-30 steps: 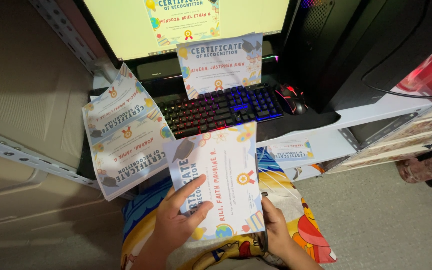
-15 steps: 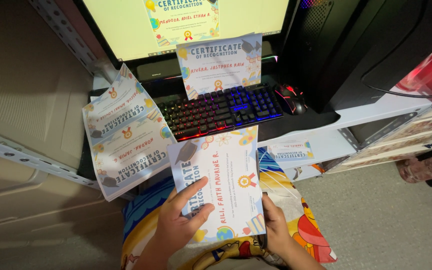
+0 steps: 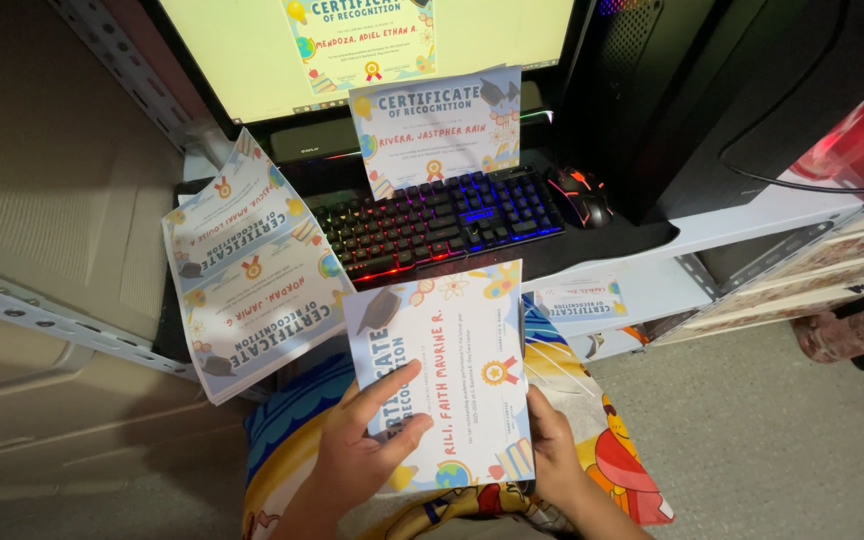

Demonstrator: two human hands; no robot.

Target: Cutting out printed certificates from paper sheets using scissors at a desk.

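Dark desk shelf [image 3: 592, 250] with backlit keyboard [image 3: 442, 220], mouse [image 3: 582, 197], overhanging certificates [image 3: 252, 270].

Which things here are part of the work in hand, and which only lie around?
In hand: left hand, right hand, held certificate, certificate stack, propped certificate.
Lying about: keyboard, mouse, monitor.
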